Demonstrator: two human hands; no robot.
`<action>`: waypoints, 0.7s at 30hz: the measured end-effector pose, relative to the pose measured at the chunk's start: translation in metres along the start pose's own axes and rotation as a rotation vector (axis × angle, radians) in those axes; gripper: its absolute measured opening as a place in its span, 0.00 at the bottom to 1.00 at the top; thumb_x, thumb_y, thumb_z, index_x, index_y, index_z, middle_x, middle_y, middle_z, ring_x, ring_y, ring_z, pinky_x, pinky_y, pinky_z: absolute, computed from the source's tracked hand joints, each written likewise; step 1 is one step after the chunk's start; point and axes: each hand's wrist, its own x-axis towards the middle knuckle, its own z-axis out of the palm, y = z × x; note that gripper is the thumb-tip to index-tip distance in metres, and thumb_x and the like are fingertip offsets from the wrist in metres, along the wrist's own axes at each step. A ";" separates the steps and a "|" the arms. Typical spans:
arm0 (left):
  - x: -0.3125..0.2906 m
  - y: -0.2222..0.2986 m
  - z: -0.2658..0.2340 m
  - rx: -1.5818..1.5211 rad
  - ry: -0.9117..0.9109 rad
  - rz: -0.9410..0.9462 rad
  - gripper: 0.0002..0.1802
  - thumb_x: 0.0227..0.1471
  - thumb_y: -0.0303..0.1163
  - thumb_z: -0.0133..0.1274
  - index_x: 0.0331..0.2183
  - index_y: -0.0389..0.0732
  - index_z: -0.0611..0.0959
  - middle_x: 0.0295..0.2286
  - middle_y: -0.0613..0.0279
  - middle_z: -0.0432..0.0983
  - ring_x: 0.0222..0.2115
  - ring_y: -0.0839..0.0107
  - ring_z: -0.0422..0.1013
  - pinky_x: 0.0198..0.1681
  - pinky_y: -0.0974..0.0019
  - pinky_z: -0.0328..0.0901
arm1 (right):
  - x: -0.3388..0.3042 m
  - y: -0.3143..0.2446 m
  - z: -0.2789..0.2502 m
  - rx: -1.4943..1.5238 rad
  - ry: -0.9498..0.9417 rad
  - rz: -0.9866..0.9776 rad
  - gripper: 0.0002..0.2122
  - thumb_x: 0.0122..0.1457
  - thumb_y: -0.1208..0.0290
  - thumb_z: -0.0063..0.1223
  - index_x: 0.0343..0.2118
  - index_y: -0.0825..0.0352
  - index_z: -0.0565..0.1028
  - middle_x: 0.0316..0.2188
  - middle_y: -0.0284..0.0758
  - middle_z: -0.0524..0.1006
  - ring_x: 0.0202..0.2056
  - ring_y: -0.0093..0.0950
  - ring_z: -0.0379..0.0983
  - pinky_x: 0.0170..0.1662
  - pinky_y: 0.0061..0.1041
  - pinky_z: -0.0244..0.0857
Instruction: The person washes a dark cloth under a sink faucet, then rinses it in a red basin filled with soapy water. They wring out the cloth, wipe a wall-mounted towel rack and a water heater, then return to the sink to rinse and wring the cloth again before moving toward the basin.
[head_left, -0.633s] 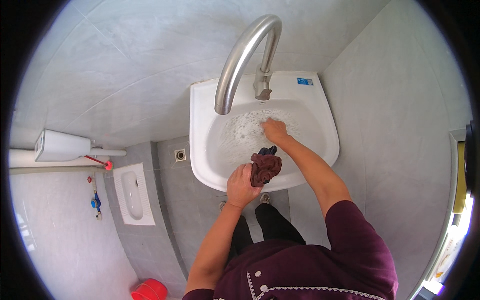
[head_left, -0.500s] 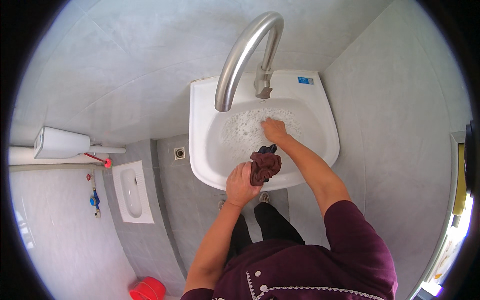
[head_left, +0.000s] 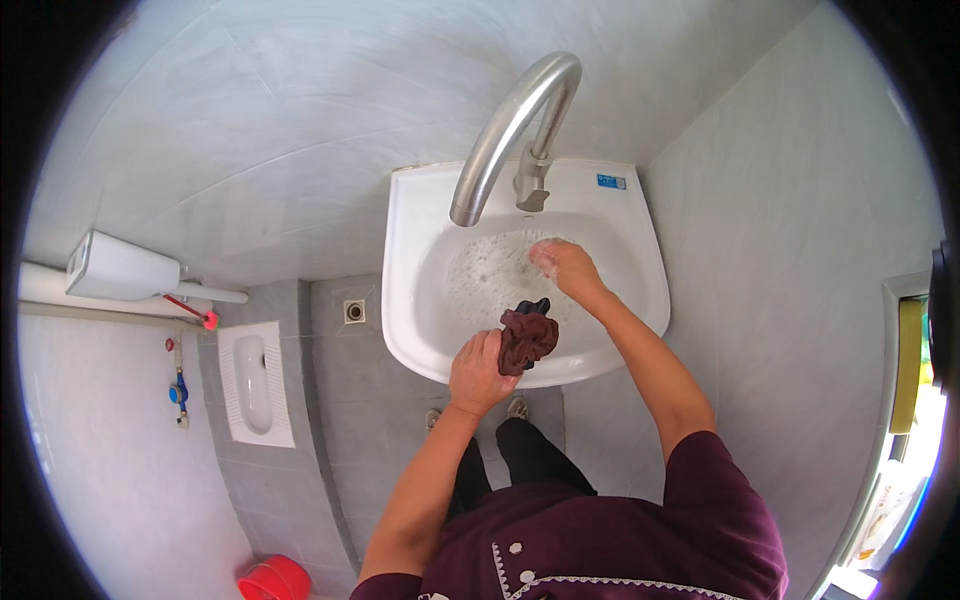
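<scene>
Gripping dark wet cloth (head_left: 527, 336) in left hand (head_left: 478, 372) fingers, right hand (head_left: 566, 268) released in sudsy sink (head_left: 405, 300), tap (head_left: 510, 130) overhead

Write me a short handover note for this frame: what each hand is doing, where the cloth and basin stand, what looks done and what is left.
Left hand: closed on a bunched dark reddish-brown cloth, held over the front of the white wash basin.
Right hand: holds nothing, down in the foamy water at the back of the basin, below the steel tap.
Done: the basin holds soapy water and the cloth is lifted out of it. No stream shows from the tap.
Left: by the look of it, the cloth needs rinsing and wringing and the basin emptying; how clean the cloth is cannot be told.
</scene>
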 end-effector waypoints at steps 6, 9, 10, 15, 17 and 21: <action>0.000 0.000 0.000 -0.010 0.029 0.001 0.31 0.32 0.36 0.65 0.41 0.38 0.72 0.31 0.56 0.72 0.32 0.55 0.72 0.34 0.58 0.68 | 0.015 -0.068 -0.058 0.658 -0.078 0.334 0.26 0.62 0.44 0.47 0.40 0.68 0.78 0.28 0.35 0.78 0.27 0.27 0.75 0.30 0.27 0.70; -0.002 0.000 -0.001 -0.004 0.025 -0.010 0.31 0.33 0.36 0.64 0.41 0.38 0.72 0.31 0.56 0.71 0.31 0.54 0.71 0.33 0.57 0.68 | 0.030 -0.072 -0.068 0.985 -0.156 0.436 0.32 0.60 0.39 0.45 0.39 0.72 0.77 0.27 0.37 0.78 0.25 0.27 0.75 0.28 0.27 0.69; -0.002 0.001 -0.002 -0.025 0.017 -0.015 0.32 0.32 0.35 0.65 0.42 0.38 0.72 0.31 0.55 0.71 0.32 0.53 0.71 0.34 0.56 0.68 | 0.035 -0.073 -0.070 1.082 -0.187 0.472 0.33 0.60 0.37 0.45 0.39 0.73 0.77 0.26 0.38 0.78 0.25 0.28 0.75 0.28 0.27 0.69; 0.000 0.001 -0.002 -0.057 -0.061 -0.069 0.32 0.32 0.34 0.65 0.42 0.39 0.71 0.32 0.54 0.72 0.34 0.51 0.72 0.35 0.54 0.68 | 0.055 -0.062 -0.074 1.300 -0.287 0.674 0.31 0.59 0.39 0.49 0.39 0.72 0.76 0.30 0.40 0.79 0.25 0.28 0.71 0.28 0.26 0.65; -0.002 -0.002 -0.001 -0.047 -0.036 -0.064 0.31 0.33 0.35 0.64 0.42 0.39 0.71 0.32 0.54 0.72 0.33 0.51 0.72 0.35 0.54 0.68 | 0.059 -0.061 -0.070 1.365 -0.284 0.731 0.30 0.60 0.41 0.49 0.39 0.74 0.76 0.31 0.41 0.79 0.25 0.30 0.72 0.27 0.27 0.66; -0.003 -0.002 -0.002 -0.063 -0.006 -0.049 0.31 0.34 0.35 0.63 0.43 0.39 0.71 0.32 0.54 0.72 0.33 0.51 0.72 0.35 0.54 0.68 | 0.063 -0.069 -0.063 1.434 -0.281 0.749 0.20 0.63 0.54 0.49 0.37 0.72 0.73 0.27 0.38 0.75 0.25 0.29 0.69 0.27 0.26 0.65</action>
